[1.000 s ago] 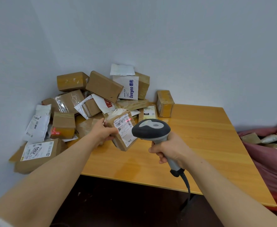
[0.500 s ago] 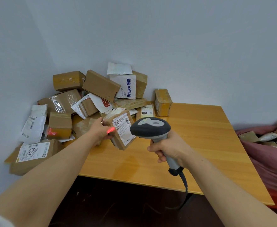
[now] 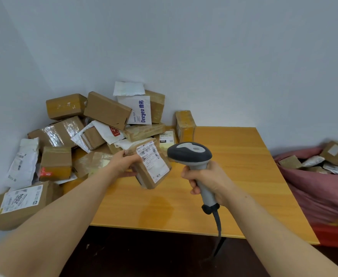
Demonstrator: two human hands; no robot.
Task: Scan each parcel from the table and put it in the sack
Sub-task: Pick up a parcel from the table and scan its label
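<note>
The wooden table [image 3: 234, 176] carries a heap of parcels [image 3: 104, 124] in the corner; the red sack [image 3: 324, 192] stands at its right. Above the table, the left hand [image 3: 122, 163] grips a brown parcel [image 3: 152, 168], label up. The right hand [image 3: 208, 180] grips the scanner [image 3: 190, 154] just beside it.

The red scan spot has left the parcel [image 3: 153, 166] (via fingers [image 3: 126, 154] of the left hand [image 3: 124, 164]).

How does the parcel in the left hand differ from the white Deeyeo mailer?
The held parcel is a brown cardboard box; the Deeyeo mailer is a flat white bag. The left hand grips the parcel above the table beside the scanner; the mailer leans in the pile. The parcel shows a barcode label, the mailer blue lettering. Both are outside the sack.
</note>
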